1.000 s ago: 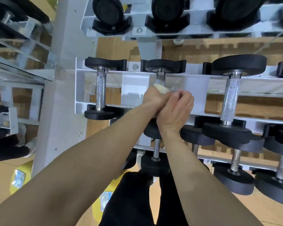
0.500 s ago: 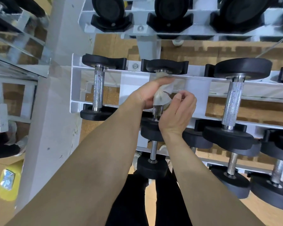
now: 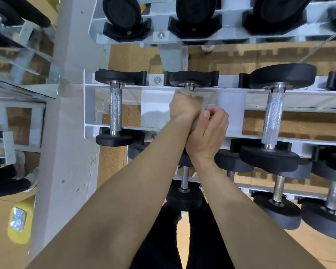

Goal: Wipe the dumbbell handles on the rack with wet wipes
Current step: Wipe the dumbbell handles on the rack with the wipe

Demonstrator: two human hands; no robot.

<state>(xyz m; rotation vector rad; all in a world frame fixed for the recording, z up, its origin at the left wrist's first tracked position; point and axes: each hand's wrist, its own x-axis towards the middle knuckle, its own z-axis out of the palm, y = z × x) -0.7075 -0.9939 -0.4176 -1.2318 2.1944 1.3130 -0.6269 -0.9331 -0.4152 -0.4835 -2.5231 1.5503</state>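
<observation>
The person is standing over a white dumbbell rack [image 3: 89, 105], with both bare arms reaching down to its middle tier. The left hand [image 3: 184, 108] is curling its fingers round the handle of the middle dumbbell [image 3: 191, 79], gripping a pale wet wipe [image 3: 186, 92] against the metal. A crumpled edge of the wipe is poking out at the far side of the fist, just under the dumbbell's far black head. The handle itself is lying hidden under the hands, running away from the camera across the rack's two white rails.

The right hand [image 3: 209, 133] is sitting just beside the left hand, touching its wrist, on the side nearer the camera. Its fingers are curling inward, but it is not possible to tell whether they are pinching the wipe, the handle or nothing at all.

On the same tier, a smaller dumbbell [image 3: 115, 111] is resting to the left with its knurled steel handle bare. A bigger dumbbell [image 3: 273, 117] is resting to the right, and both are lying apart from the hands. More black upper dumbbells [image 3: 122, 14] are sitting on the tier above, and lower dumbbells [image 3: 277, 206] are sitting on the tier below.

The person's black trousers [image 3: 163, 239] are showing between the forearms, above a cork-coloured floor [image 3: 279, 53]. A yellow object [image 3: 19, 222] is lying on the floor at the lower left, beside a grey pillar [image 3: 66, 152].
</observation>
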